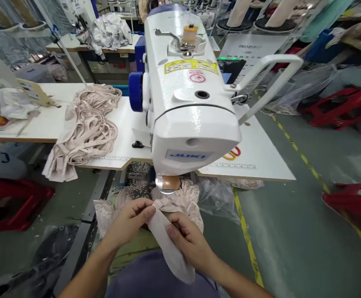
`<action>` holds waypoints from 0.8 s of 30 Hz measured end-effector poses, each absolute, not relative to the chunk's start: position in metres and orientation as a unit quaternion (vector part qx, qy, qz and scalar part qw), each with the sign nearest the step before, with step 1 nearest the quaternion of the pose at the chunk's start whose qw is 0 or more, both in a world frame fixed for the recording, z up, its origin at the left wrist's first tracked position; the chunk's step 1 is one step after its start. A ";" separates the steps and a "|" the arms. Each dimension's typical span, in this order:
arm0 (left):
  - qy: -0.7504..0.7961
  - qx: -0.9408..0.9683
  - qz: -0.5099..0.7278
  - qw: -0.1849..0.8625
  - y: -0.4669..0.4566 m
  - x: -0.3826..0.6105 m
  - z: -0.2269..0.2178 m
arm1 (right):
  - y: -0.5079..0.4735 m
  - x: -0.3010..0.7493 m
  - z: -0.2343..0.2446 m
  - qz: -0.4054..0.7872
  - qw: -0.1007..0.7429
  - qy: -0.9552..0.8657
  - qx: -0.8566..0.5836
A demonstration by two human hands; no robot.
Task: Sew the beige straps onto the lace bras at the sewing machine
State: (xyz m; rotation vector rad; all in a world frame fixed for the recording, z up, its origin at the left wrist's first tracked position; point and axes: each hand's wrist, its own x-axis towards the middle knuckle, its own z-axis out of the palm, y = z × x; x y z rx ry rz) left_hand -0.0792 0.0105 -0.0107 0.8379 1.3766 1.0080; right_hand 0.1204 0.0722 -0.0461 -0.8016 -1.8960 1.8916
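Just in front of the sewing machine's head (196, 136), my left hand (131, 221) is closed in a pinch on the upper end of a pale pink fabric strip (163, 234). A small strap slider (157, 204) shows at that end, beside my left fingertips. My right hand (189, 240) grips the strip's right edge between thumb and fingers. The strip's wide rounded lower end hangs over my lap. Behind my hands, a bunch of pale pink fabric pieces (189, 198) lies under the machine's needle area, where the needle itself is hidden.
A heap of pale pink straps (89, 132) lies on the white table (270, 159) left of the machine, partly over its front edge. Red and yellow handles (232, 154) lie right of the machine head. Red stools (354, 207) stand on both sides. A clear plastic bag (219, 196) hangs below the table.
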 end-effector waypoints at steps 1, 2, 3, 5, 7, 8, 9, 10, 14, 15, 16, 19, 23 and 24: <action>0.612 0.350 0.441 0.556 0.001 -0.084 -0.007 | 0.070 0.110 -0.047 0.668 0.159 -0.675 -0.268; 0.636 0.345 0.444 0.528 -0.008 -0.090 -0.003 | 0.070 0.098 -0.048 0.665 0.148 -0.689 -0.249; 0.659 0.342 0.442 0.503 -0.017 -0.097 0.002 | 0.071 0.085 -0.050 0.658 0.140 -0.704 -0.227; 0.696 0.336 0.437 0.459 -0.032 -0.111 0.013 | 0.075 0.055 -0.055 0.654 0.133 -0.722 -0.183; 0.722 0.338 0.428 0.425 -0.041 -0.122 0.021 | 0.080 0.028 -0.060 0.685 0.130 -0.702 -0.145; 0.729 0.344 0.422 0.414 -0.042 -0.126 0.023 | 0.081 0.018 -0.063 0.716 0.130 -0.675 -0.126; 0.734 0.354 0.412 0.408 -0.043 -0.129 0.024 | 0.083 0.009 -0.065 0.755 0.129 -0.633 -0.112; 0.736 0.367 0.400 0.404 -0.041 -0.130 0.024 | 0.083 0.003 -0.066 0.797 0.129 -0.580 -0.110; 0.737 0.443 0.318 0.400 -0.030 -0.128 0.008 | 0.085 0.004 -0.072 0.878 0.191 -0.369 -0.237; 0.745 0.455 0.305 0.381 -0.026 -0.126 0.000 | 0.085 0.009 -0.075 0.867 0.220 -0.352 -0.274; 0.757 0.452 0.308 0.357 -0.023 -0.123 -0.009 | 0.084 0.015 -0.078 0.848 0.252 -0.355 -0.301; 0.779 0.381 0.380 0.322 -0.015 -0.111 -0.044 | 0.079 0.036 -0.097 0.764 0.319 -0.445 -0.341; 0.720 0.330 0.418 0.446 -0.006 -0.088 -0.081 | 0.068 0.063 -0.127 0.582 0.367 -0.661 -0.299; 0.702 0.321 0.425 0.472 -0.004 -0.083 -0.087 | 0.067 0.067 -0.133 0.527 0.377 -0.713 -0.268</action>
